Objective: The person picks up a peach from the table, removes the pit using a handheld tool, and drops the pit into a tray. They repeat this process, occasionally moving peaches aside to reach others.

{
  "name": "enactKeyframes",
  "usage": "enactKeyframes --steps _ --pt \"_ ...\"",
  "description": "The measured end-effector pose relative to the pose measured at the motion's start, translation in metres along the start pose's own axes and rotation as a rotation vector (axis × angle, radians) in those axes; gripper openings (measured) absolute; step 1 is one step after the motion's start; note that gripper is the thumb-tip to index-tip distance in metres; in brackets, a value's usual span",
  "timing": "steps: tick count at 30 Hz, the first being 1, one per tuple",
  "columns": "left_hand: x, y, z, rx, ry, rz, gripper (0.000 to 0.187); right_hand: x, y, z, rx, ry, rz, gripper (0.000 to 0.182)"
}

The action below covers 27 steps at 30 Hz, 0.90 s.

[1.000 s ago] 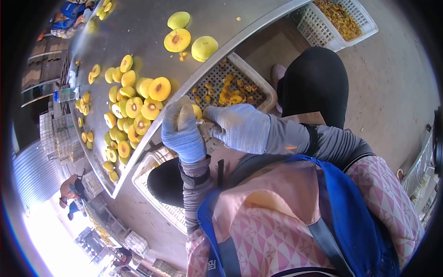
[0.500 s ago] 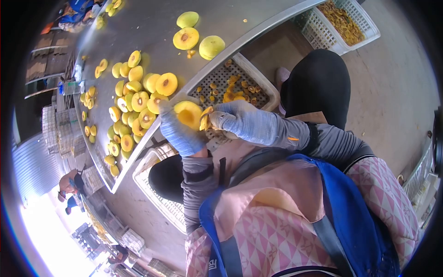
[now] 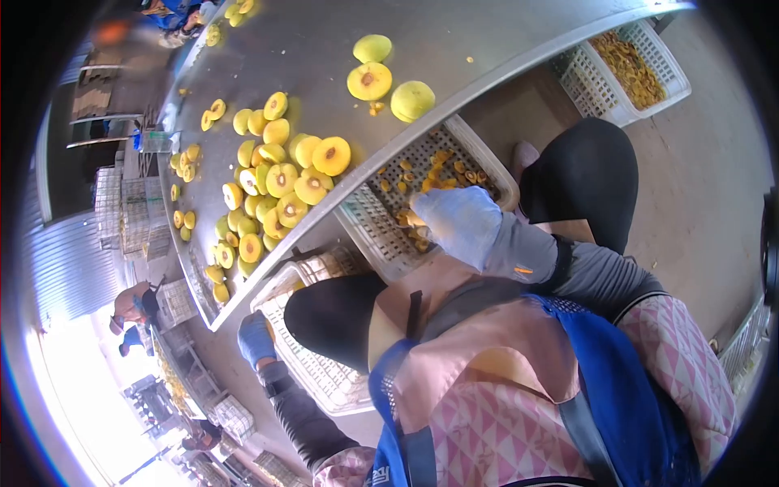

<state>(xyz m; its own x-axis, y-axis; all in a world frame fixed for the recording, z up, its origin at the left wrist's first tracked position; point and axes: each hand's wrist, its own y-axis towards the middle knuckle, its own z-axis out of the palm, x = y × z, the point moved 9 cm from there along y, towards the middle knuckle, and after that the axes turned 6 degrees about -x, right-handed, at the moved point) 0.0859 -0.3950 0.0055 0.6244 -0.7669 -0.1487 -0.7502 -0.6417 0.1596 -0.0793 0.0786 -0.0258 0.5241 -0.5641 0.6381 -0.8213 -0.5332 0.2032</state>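
My right hand (image 3: 461, 223), in a blue-grey glove, is over a perforated crate (image 3: 503, 183) of fruit pits and orange scraps (image 3: 438, 172). Its fingers look curled together, and what they hold, if anything, is hidden. My left hand (image 3: 258, 337), gloved too, is down at the outer side of a white basket (image 3: 324, 381) beside my knee; its fingers are mostly out of sight. Halved yellow-green peaches (image 3: 281, 180) lie heaped on the metal table (image 3: 487, 40), many with the cut face and pit showing.
A few peach pieces (image 3: 371, 81) lie apart near the table edge. Another white crate (image 3: 604, 93), filled with orange scraps, stands on the floor beyond my knee. Other people (image 3: 134, 312) are at the far left, among stacked wire baskets (image 3: 146, 211).
My left hand has moved from the peach half in front of me down to the white basket. My right hand has moved over the pit crate. The view has shifted slightly.
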Motion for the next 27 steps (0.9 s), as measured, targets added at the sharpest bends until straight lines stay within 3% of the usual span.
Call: enactKeyframes --steps 1,3,5,7,9,10,12,14,16,20,21,25,27 --pt "-0.001 0.007 0.02 0.134 0.339 0.198 0.027 0.002 0.002 -0.004 -0.008 -0.002 -0.013 0.022" --pt "-0.085 0.017 -0.014 -0.018 0.08 0.079 0.031 0.003 0.004 -0.008 0.033 0.03 0.033 0.021" --pt "-0.154 0.044 -0.017 -0.11 -0.123 0.23 0.033 0.005 0.006 -0.008 0.08 0.047 0.058 0.021" --pt "-0.23 0.069 -0.011 -0.066 -0.338 0.334 0.033 0.002 0.005 -0.002 0.123 0.08 0.1 0.025" --pt "-0.302 0.096 0.001 -0.105 -0.293 0.565 0.038 -0.001 0.009 -0.006 0.128 0.113 0.119 0.025" --pt "-0.314 0.123 0.023 -0.097 -0.209 0.544 0.042 -0.003 0.01 -0.008 0.138 0.151 0.146 0.025" --pt "-0.354 0.156 0.048 -0.036 -0.328 0.624 0.044 -0.006 0.012 -0.011 0.164 0.136 0.164 0.025" --pt "-0.37 0.194 0.086 0.04 -0.165 0.47 0.048 -0.012 0.015 -0.011 0.185 0.124 0.189 0.025" --pt "-0.365 0.238 0.135 0.068 -0.078 0.452 0.05 -0.013 0.015 -0.015 0.12 0.224 0.178 0.025" --pt "-0.371 0.228 0.158 0.224 0.132 0.416 0.055 -0.015 0.017 -0.022 0.134 0.223 0.227 0.027" --pt "-0.401 0.188 0.129 0.211 -0.031 0.616 0.051 -0.015 0.017 -0.02 0.159 0.228 0.26 0.028" --pt "-0.416 0.142 0.094 0.15 -0.158 0.611 0.047 -0.013 0.02 -0.026 0.181 0.315 0.339 0.032" --pt "-0.402 0.111 0.082 0.402 -0.807 0.236 0.043 -0.018 0.02 -0.033 0.059 0.428 0.354 0.033"
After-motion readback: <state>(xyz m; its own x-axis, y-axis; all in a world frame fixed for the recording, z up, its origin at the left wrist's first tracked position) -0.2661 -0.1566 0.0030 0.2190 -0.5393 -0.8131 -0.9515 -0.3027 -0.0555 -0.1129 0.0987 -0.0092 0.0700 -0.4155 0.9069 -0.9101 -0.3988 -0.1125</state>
